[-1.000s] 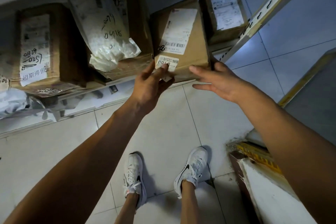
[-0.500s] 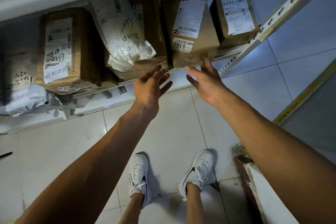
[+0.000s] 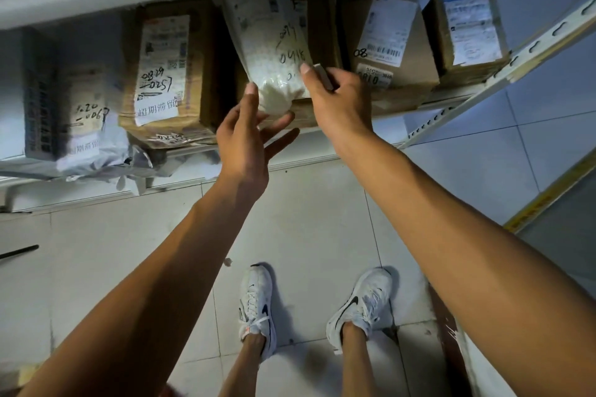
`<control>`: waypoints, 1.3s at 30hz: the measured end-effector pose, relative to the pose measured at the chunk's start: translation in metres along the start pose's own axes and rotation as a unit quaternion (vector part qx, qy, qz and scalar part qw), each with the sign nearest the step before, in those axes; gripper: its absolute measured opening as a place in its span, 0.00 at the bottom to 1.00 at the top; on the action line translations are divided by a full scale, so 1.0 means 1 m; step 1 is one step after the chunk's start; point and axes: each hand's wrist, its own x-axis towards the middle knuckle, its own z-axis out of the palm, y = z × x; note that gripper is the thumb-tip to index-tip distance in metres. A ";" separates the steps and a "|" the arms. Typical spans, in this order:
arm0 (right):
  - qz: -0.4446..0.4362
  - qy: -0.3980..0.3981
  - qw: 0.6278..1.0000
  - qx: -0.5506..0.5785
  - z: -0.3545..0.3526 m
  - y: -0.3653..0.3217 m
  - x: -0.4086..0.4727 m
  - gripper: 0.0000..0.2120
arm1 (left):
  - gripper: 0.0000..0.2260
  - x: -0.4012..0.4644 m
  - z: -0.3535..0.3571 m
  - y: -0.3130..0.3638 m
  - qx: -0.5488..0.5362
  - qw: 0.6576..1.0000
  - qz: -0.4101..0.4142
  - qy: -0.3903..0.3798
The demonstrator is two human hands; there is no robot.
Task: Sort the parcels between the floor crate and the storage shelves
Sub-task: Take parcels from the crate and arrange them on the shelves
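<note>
Head view: both hands (image 3: 245, 138) (image 3: 338, 103) on white bag (image 3: 271, 51).

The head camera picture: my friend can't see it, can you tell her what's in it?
Both hands grip a white bubble mailer on a shelf of cardboard boxes: left hand at its bottom, right hand at its side. White sneakers stand below.

Bubble mailer (image 3: 271, 51) lies on a shelved box (image 3: 317, 19).

White bubble-wrap parcel (image 3: 271, 51) marked 0418 leans on shelved cardboard boxes (image 3: 387, 51).
</note>
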 end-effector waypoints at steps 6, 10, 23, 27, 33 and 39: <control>0.016 -0.028 0.998 0.062 -0.017 0.015 -0.013 0.11 | 0.17 0.002 -0.010 0.004 0.055 0.996 -0.043 -0.059; 0.008 -0.105 0.988 0.112 -0.040 0.039 -0.040 0.06 | 0.16 0.004 -0.032 0.005 0.102 0.985 -0.075 -0.120; 0.072 -0.250 0.957 0.130 -0.088 0.083 -0.103 0.18 | 0.25 -0.006 -0.047 -0.026 0.227 0.903 -0.155 -0.329; 0.077 -0.211 0.964 0.143 -0.094 0.081 -0.097 0.26 | 0.28 -0.019 -0.058 -0.040 0.248 0.888 -0.156 -0.355; 0.076 -0.171 0.977 0.100 -0.089 0.083 -0.084 0.13 | 0.23 -0.037 -0.057 -0.066 0.265 0.907 -0.124 -0.304; 0.092 -0.143 0.973 0.155 -0.087 0.090 -0.087 0.11 | 0.19 -0.043 -0.052 -0.068 0.210 0.916 -0.148 -0.307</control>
